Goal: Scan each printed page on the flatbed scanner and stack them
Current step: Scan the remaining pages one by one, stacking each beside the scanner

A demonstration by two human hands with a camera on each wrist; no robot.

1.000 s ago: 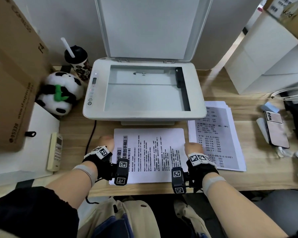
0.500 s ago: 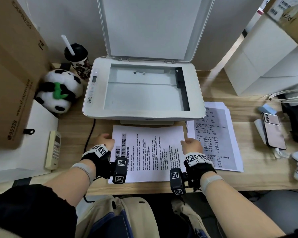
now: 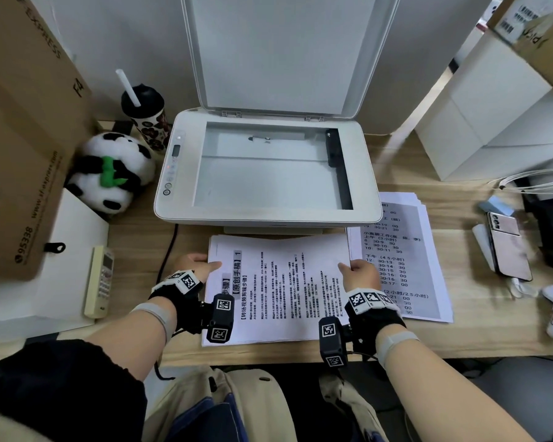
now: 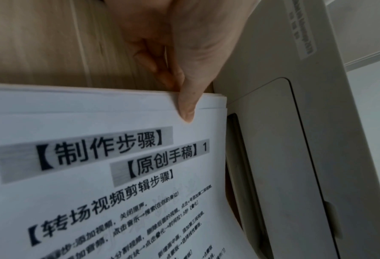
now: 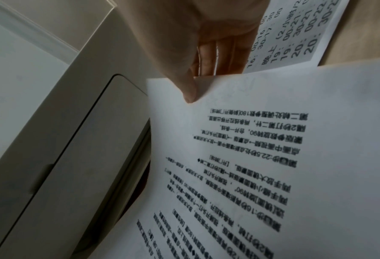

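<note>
The white flatbed scanner stands at mid-desk with its lid up and its glass bare. In front of it lies a stack of printed pages. The top page is raised and bowed at its far edge. My left hand pinches its left edge, thumb on top and fingers beneath. My right hand pinches its right edge, thumb on top of the page. Sheets of the stack show under the held page.
A second pile of printed pages lies right of the stack. A panda toy, a cup with a straw and a remote sit to the left, beside cardboard boxes. A phone and cables lie at the right.
Both hands slid forward along the page's side edges and took hold of the top sheet. Its far edge has risen off the stack and bowed.
</note>
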